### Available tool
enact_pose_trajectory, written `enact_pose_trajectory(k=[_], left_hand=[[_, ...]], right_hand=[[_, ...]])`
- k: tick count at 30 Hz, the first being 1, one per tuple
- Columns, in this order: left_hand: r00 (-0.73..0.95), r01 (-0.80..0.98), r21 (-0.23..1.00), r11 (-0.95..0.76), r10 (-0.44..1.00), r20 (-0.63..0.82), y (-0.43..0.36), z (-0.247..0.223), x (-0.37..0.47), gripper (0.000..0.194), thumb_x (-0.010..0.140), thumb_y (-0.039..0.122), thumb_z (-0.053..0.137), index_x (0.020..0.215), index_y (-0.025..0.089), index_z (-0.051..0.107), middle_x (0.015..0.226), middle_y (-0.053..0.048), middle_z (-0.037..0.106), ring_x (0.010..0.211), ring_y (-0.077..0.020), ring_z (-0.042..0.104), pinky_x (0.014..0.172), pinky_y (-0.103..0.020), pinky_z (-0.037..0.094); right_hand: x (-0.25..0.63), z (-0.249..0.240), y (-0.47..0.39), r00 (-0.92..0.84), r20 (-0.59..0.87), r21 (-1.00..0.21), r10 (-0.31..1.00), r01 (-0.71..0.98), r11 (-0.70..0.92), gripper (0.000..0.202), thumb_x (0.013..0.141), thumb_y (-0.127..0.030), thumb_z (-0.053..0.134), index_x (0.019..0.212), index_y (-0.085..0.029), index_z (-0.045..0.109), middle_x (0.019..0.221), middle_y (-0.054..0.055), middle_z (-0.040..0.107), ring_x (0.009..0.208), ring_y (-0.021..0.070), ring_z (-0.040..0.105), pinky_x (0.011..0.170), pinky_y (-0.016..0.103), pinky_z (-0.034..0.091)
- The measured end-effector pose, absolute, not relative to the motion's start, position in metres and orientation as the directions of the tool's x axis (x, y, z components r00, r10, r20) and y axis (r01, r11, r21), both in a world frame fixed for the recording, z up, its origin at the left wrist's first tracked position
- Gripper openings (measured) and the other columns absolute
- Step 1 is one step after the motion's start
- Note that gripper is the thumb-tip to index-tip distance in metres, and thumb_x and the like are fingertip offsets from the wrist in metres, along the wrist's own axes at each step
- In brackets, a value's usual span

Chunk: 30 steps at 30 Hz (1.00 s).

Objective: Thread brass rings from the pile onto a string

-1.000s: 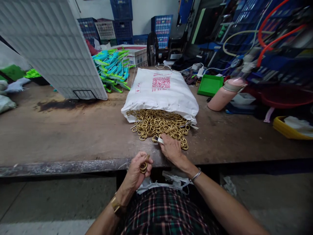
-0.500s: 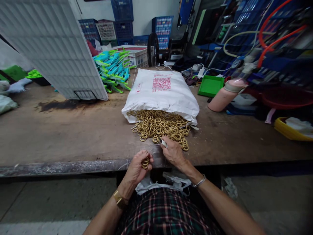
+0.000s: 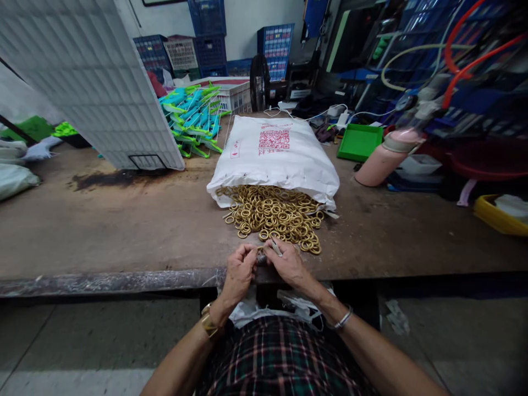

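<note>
A white sack [image 3: 276, 151] with red print lies on the brown table [image 3: 165, 225], its mouth toward me. Gold-coloured rings [image 3: 274, 212] spill out of it in a heap. Just in front of the heap, my left hand [image 3: 242, 267] and my right hand [image 3: 284, 261] are close together, fingers pinched. One gold ring [image 3: 260, 249] shows between their fingertips, touched by both. A small pale tool with a dark tip [image 3: 276, 247] is also in my right hand. Whatever else my left fingers enclose is hidden.
A white ribbed panel [image 3: 124, 99] stands at the left, beside teal and green plastic pieces [image 3: 196, 118]. Right of the sack are a green tray [image 3: 360, 142], a pink bottle [image 3: 379, 162] and a yellow tray [image 3: 499, 214]. A fan [image 3: 259, 82] stands behind.
My left hand has moved up and turned, so the several rings seen in it are hidden. My right hand has drawn back from the heap to meet it, with a ring now between them.
</note>
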<state>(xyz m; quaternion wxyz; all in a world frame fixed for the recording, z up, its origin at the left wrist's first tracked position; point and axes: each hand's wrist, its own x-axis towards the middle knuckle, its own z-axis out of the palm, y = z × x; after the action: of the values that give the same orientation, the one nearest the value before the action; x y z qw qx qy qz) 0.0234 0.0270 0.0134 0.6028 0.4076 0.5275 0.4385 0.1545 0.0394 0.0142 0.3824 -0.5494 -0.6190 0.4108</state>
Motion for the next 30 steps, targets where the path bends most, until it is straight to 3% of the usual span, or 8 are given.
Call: enact_pose_trajectory(k=[6, 12, 23, 26, 30], left_hand=[[0.125, -0.03, 0.975, 0.222, 0.968, -0.216, 0.024, 0.012, 0.022, 0.027, 0.073, 0.042, 0.056, 0.073, 0.016, 0.053, 0.052, 0.007, 0.045, 0.039, -0.0031, 0.035, 0.04, -0.016, 0.028], [0.249, -0.06, 0.921, 0.385, 0.899, -0.36, 0.024, 0.012, 0.022, 0.033, 0.074, 0.049, 0.052, 0.073, 0.017, 0.049, 0.053, 0.007, 0.045, 0.038, -0.0038, 0.036, 0.036, -0.016, 0.027], [0.306, -0.269, 0.859, 0.436, 0.884, -0.354, 0.021, 0.008, 0.017, 0.034, 0.071, 0.049, 0.057, 0.075, 0.016, 0.05, 0.054, 0.006, 0.044, 0.038, -0.0028, 0.035, 0.035, -0.015, 0.024], [0.289, -0.299, 0.856, 0.422, 0.895, -0.34, 0.02, 0.007, 0.017, 0.032, 0.073, 0.047, 0.057, 0.074, 0.016, 0.049, 0.054, 0.006, 0.045, 0.038, -0.0028, 0.035, 0.035, -0.014, 0.024], [0.241, -0.292, 0.873, 0.39, 0.914, -0.327, 0.019, 0.007, 0.015, 0.03, 0.075, 0.045, 0.055, 0.076, 0.016, 0.048, 0.055, 0.006, 0.044, 0.039, -0.0028, 0.035, 0.035, -0.014, 0.025]], right_hand=[[0.15, 0.012, 0.041, -0.055, -0.118, -0.931, 0.991, 0.352, -0.091, 0.031, 0.078, -0.037, 0.04, 0.053, -0.019, 0.043, 0.047, -0.005, 0.041, 0.046, 0.008, 0.036, 0.048, 0.021, 0.029], [0.148, 0.006, 0.042, -0.023, -0.075, -0.93, 0.997, 0.363, -0.062, 0.024, 0.073, -0.036, 0.044, 0.055, -0.019, 0.041, 0.051, -0.006, 0.04, 0.049, 0.008, 0.034, 0.049, 0.021, 0.028], [0.145, 0.007, 0.04, -0.088, -0.069, -0.959, 0.994, 0.28, -0.042, 0.024, 0.076, -0.036, 0.042, 0.06, -0.019, 0.045, 0.054, -0.004, 0.047, 0.051, 0.0092, 0.041, 0.052, 0.022, 0.033], [0.146, 0.005, 0.04, -0.053, -0.046, -0.943, 0.998, 0.332, -0.025, 0.023, 0.079, -0.035, 0.041, 0.063, -0.019, 0.047, 0.056, -0.003, 0.049, 0.053, 0.0102, 0.043, 0.054, 0.022, 0.034], [0.151, 0.0, 0.036, -0.078, 0.039, -0.842, 0.996, 0.534, 0.075, 0.023, 0.081, -0.029, 0.037, 0.063, -0.019, 0.046, 0.054, -0.003, 0.046, 0.052, 0.0105, 0.041, 0.052, 0.022, 0.03]])
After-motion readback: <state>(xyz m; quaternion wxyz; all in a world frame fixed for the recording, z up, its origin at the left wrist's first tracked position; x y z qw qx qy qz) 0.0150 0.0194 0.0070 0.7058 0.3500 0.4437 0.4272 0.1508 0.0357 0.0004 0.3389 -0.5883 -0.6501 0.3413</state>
